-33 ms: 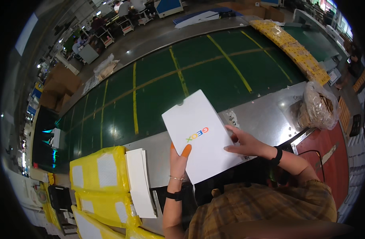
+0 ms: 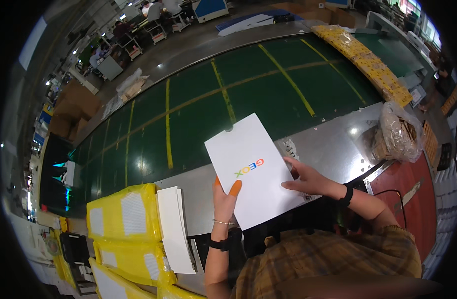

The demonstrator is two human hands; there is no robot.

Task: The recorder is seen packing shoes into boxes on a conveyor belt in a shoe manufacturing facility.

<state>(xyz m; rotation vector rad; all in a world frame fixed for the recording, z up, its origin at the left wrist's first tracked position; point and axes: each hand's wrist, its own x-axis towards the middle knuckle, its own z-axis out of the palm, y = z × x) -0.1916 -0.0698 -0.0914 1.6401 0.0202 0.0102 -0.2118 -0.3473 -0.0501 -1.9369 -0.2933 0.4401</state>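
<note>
Green belt (image 2: 193,129) lies behind a white box (image 2: 258,184), seemingly closed, not yet set down, gripped by curled left hand (image 2: 224,198) and half-open right hand (image 2: 309,180).

White box (image 2: 257,187), flat rect. shape, plain matte face up w/ a short row of multicol. lettering (image 2: 250,168) approx. mid-face & a small half-round notch (image 2: 229,128) in the far short edge; thickness hard to tell from above. It's held btwn both hands, L hand (image 2: 224,197) on the L long edge w/ thumb on top, R hand (image 2: 310,180) at the R long edge. Pose: angled, long axis running far-L to near-R, lettering slanted, far end overlapping the green belt (image 2: 193,134) in view.
</note>
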